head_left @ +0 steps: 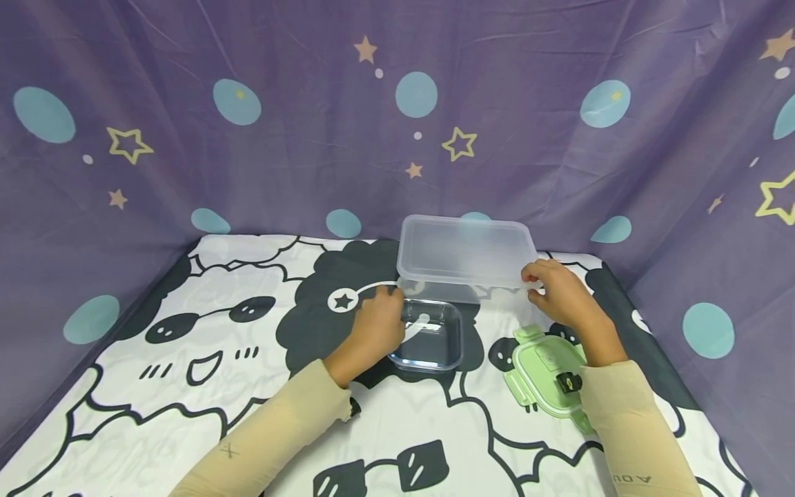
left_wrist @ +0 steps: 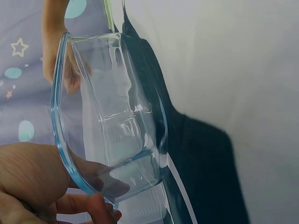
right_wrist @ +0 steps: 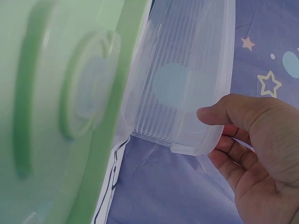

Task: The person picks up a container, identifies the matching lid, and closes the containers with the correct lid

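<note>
A square clear glass food container [head_left: 428, 364] stands on the patterned cloth in the middle of the head view. My left hand [head_left: 380, 323] pinches its rim at the far left corner; in the left wrist view the thumb shows through the glass wall [left_wrist: 107, 93] and the other fingers curl outside. Behind it is a translucent rectangular plastic box [head_left: 466, 250]. At that box's near right corner, my right hand [head_left: 564, 293] grips the rim, thumb on one side and fingers on the other, as the right wrist view shows.
A light green clip lid [head_left: 543, 369] lies on the cloth [head_left: 404, 421], right of the glass container and partly under the right forearm. It fills the left of the right wrist view. A purple curtain [head_left: 298, 152] with stars and dots rises behind and at both sides.
</note>
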Action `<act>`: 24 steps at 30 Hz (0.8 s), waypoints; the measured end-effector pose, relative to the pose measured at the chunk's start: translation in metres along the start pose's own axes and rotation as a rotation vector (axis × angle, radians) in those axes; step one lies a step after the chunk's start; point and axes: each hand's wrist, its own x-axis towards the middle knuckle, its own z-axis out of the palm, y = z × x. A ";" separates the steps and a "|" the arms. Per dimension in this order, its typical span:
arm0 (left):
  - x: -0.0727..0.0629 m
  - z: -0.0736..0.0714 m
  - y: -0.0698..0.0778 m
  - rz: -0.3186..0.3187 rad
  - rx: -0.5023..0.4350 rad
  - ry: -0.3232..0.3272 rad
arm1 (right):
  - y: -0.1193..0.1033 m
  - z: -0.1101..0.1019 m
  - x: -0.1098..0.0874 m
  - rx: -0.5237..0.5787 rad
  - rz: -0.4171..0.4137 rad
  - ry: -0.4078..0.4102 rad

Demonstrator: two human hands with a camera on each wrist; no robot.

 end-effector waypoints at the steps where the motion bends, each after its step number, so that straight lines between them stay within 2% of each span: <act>1: 0.000 0.000 0.001 -0.001 -0.009 -0.005 | 0.000 0.000 0.000 0.000 0.001 0.001; 10: 0.001 0.003 0.004 -0.020 -0.029 -0.024 | -0.002 -0.001 0.000 0.004 0.014 -0.013; 18: 0.001 0.002 0.003 -0.006 -0.039 -0.022 | -0.004 -0.003 0.000 -0.007 -0.008 -0.005; 24: 0.000 0.002 0.003 -0.019 -0.040 -0.033 | -0.009 -0.011 0.001 0.001 0.006 -0.056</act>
